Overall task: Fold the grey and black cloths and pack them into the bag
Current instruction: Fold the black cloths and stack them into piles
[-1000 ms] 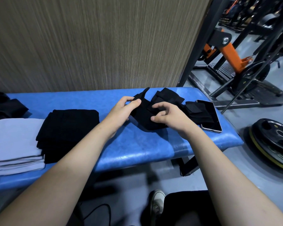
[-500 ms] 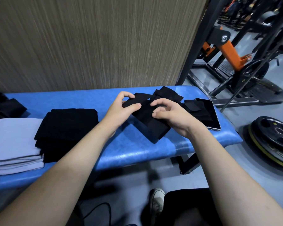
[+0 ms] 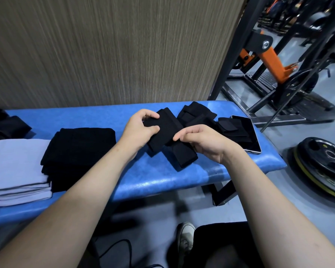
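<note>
Currently, from left to right:
Grey cloths: folded stack at the left end of my blue bench.
Black cloths: folded stack touching the grey one.
Left hand: my fingers and thumb pinch the upper end of a small black cloth.
Right hand: my curled fingers grip the same cloth lower down.
Loose black pieces: behind my hands.
Tablet: right end, partly covered.
</note>
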The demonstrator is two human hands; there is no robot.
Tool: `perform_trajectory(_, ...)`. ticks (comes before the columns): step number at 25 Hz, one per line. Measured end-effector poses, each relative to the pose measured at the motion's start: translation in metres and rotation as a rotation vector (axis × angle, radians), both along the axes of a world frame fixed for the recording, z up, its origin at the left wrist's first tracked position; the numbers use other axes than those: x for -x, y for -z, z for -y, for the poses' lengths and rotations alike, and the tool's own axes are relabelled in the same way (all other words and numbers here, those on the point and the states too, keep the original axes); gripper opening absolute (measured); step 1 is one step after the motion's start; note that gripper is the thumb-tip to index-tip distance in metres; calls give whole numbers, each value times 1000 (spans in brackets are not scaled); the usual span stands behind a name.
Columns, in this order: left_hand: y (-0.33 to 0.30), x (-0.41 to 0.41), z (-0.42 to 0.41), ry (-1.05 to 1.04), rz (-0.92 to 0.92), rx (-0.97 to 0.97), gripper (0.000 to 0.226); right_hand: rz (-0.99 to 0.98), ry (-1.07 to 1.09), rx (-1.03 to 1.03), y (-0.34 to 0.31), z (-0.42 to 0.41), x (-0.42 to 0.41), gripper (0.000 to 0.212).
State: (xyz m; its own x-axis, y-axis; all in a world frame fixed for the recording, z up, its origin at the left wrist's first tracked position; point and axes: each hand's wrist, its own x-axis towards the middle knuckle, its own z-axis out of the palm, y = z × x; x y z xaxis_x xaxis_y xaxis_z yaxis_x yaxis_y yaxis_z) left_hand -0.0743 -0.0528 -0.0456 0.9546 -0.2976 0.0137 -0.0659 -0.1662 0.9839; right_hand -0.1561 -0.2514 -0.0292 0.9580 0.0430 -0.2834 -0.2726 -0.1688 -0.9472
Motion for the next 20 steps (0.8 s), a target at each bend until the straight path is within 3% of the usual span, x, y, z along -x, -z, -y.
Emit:
perform_trajectory(9,-4,7,2,-12,-21,8,45,101,215,-92,-4,-3,-2,29)
perform_trajectory(14,-1,14,8,122,-40,-58,27,214,322,-161,0,-12,-9,36)
perform_trajectory(18,0,17,13,185,-173,110,24,261,238,-75,-2,-22,-6,43)
perform_trajectory(20,-7,20,12,219,-285,231,45,279,193,-84,-4,-23,-6,38)
